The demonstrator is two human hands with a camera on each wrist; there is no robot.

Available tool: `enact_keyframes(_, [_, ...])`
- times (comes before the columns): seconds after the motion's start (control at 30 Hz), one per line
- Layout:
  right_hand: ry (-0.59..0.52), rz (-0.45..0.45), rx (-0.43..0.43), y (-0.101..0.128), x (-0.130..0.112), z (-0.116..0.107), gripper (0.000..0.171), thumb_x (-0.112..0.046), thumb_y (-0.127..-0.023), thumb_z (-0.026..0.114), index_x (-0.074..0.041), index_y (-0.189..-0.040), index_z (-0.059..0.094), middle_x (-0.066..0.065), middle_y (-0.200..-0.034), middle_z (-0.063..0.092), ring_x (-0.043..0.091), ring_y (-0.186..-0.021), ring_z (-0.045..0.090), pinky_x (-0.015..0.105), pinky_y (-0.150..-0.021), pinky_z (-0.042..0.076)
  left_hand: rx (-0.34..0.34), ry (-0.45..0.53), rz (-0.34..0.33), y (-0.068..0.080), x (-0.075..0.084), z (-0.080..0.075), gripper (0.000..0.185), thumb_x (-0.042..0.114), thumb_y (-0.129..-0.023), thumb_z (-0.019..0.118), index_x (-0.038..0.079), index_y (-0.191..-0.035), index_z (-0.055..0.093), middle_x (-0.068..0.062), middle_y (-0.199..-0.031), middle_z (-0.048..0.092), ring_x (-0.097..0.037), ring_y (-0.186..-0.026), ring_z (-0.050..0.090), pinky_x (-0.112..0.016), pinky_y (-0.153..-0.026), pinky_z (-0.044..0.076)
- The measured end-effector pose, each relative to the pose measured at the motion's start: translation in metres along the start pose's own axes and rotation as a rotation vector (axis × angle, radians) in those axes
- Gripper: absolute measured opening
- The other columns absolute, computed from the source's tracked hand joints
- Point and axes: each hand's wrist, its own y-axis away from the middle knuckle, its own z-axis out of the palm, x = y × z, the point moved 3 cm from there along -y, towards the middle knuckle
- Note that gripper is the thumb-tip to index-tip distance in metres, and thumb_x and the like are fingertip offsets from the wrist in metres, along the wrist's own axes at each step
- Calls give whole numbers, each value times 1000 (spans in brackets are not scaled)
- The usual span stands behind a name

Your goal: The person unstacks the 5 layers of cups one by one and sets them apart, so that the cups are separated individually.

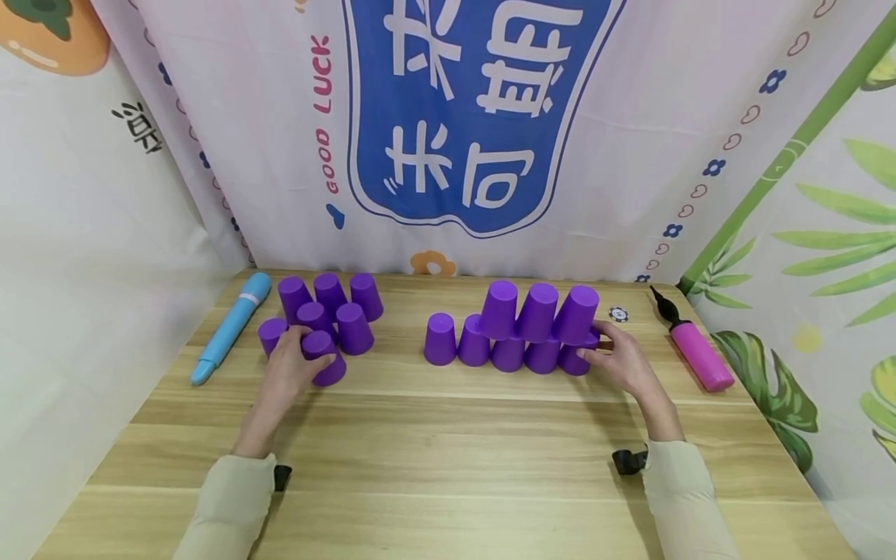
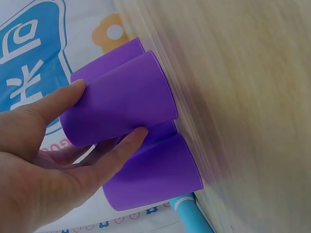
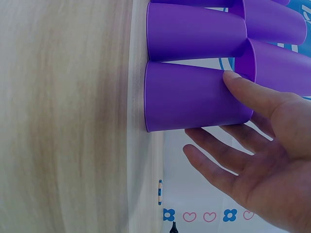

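Several upside-down purple cups stand on the wooden table [image 1: 448, 467]. At the left is a loose cluster [image 1: 336, 307]. My left hand [image 1: 302, 344] grips the nearest cup [image 1: 325, 362] of it, tilted off the table; the left wrist view shows this cup [image 2: 121, 99] pinched between thumb and fingers, with another cup [image 2: 155, 177] beside it. At the right, three cups [image 1: 537, 311] sit on a bottom row [image 1: 490, 350]. My right hand [image 1: 603, 344] is at the row's right end. Its thumb [image 3: 238, 82] touches the end cup [image 3: 194, 97], and the other fingers are straight and off it.
A blue hand pump [image 1: 231, 327] lies at the table's left edge and a pink one [image 1: 700, 354] at the right. A small round token [image 1: 617, 314] sits behind the right stack. Printed cloth walls close in the back and sides.
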Motion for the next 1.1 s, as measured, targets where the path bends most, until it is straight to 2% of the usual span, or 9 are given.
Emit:
enact_keyframes(0.17, [-2,-2,3,1,1,0,59,-7,-87,70,7,-137,43,32,-134,46,49,-114,53,53,-93,49,9,-12,24,1,0,-1,64,12,-86,70,-15,-133,34,-39,-130,39,-51,-120,40,-61,-101,34])
enact_keyframes(0.27, [0,-4,-1,1,0,1,59,-8,-87,70,8,-137,42,33,-134,46,50,-114,53,53,-93,49,46,-54,38,10,9,-9,67,13,-86,71,-13,-135,34,-38,-127,40,-52,-115,43,-62,-94,39])
enact_keyframes(0.43, [-2,-9,-4,0,-2,1,59,-8,-88,70,8,-137,42,33,-134,46,50,-114,53,52,-93,49,219,-119,121,31,48,-30,60,14,-87,71,-8,-134,41,-30,-124,45,-46,-104,50,-59,-78,45])
enact_keyframes(0.5, [-2,-8,0,0,-1,0,59,-7,-87,70,8,-137,42,33,-134,46,50,-113,53,53,-93,49,271,-100,200,35,69,-34,56,12,-87,72,-7,-132,45,-28,-124,47,-44,-105,51,-57,-80,46])
enact_keyframes(0.57, [0,-7,2,0,-1,0,59,-7,-87,70,8,-137,42,33,-134,46,50,-113,53,53,-92,49,290,-62,288,34,91,-30,53,9,-85,73,-5,-130,48,-26,-124,49,-42,-107,52,-56,-84,47])
enact_keyframes(0.67, [2,-7,0,0,0,-1,59,-6,-88,69,8,-138,42,33,-134,46,50,-113,53,53,-92,49,293,20,410,28,122,-15,55,6,-81,77,-4,-128,50,-23,-125,49,-37,-105,55,-50,-85,51])
enact_keyframes(0.77, [-4,-2,-2,-1,0,-1,59,-7,-88,69,7,-138,41,32,-135,46,49,-114,53,52,-93,49,251,135,495,18,147,11,62,5,-79,78,-2,-132,48,-21,-129,46,-33,-106,56,-42,-83,54])
enact_keyframes(0.93, [1,17,-7,1,0,-1,61,-11,-88,70,7,-139,41,32,-136,45,49,-114,53,54,-92,49,88,312,530,-1,177,59,68,9,-82,77,3,-139,41,-19,-134,41,-33,-115,52,-38,-88,53])
enact_keyframes(1.1, [4,9,9,1,-1,0,60,-9,-87,70,8,-138,42,32,-134,46,50,-112,53,54,-91,49,-27,375,510,-17,199,93,71,20,-83,77,7,-142,38,-17,-136,42,-31,-122,47,-40,-93,50])
